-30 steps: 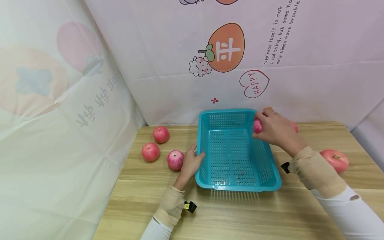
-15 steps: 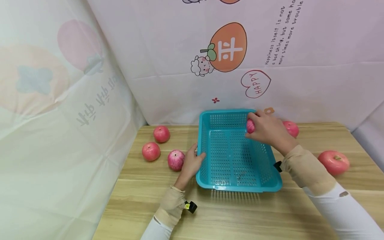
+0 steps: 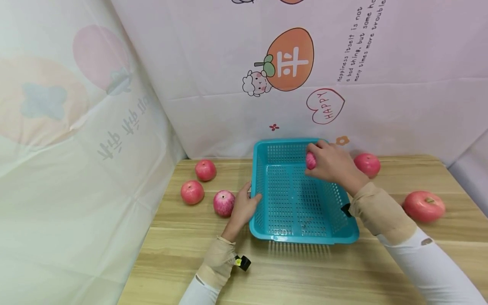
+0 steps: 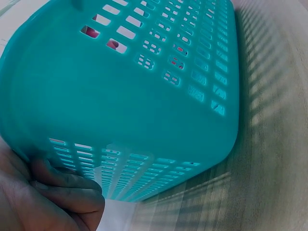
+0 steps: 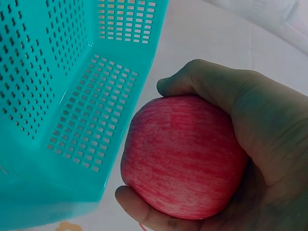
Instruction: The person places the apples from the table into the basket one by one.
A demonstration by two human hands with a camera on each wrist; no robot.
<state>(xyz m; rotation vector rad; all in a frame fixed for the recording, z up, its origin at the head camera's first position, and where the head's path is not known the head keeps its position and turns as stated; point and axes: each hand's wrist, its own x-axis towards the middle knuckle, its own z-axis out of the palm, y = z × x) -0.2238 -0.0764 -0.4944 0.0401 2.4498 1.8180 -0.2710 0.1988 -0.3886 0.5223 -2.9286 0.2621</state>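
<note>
A red apple (image 5: 185, 156) is gripped in my right hand (image 3: 331, 165), thumb on one side and fingers on the other. In the head view that hand is over the back right of a blue-green plastic basket (image 3: 301, 239), above its floor. My left hand (image 3: 243, 208) holds the basket's left rim, thumb over the edge; in the left wrist view its fingers (image 4: 72, 192) are curled against the outer wall. Close beside the left hand sits a streaked pink apple (image 3: 223, 203).
Two more apples, one nearer (image 3: 192, 192) and one farther back (image 3: 205, 170), lie on the wooden table (image 3: 171, 254) at the left. To the basket's right are a red apple (image 3: 367, 164) and a larger apple (image 3: 424, 206). A printed cloth (image 3: 213, 84) hangs behind.
My right hand has moved left with its apple, from the basket's right rim to farther over the inside. An apple behind that hand has come into view. The left hand stays put.
</note>
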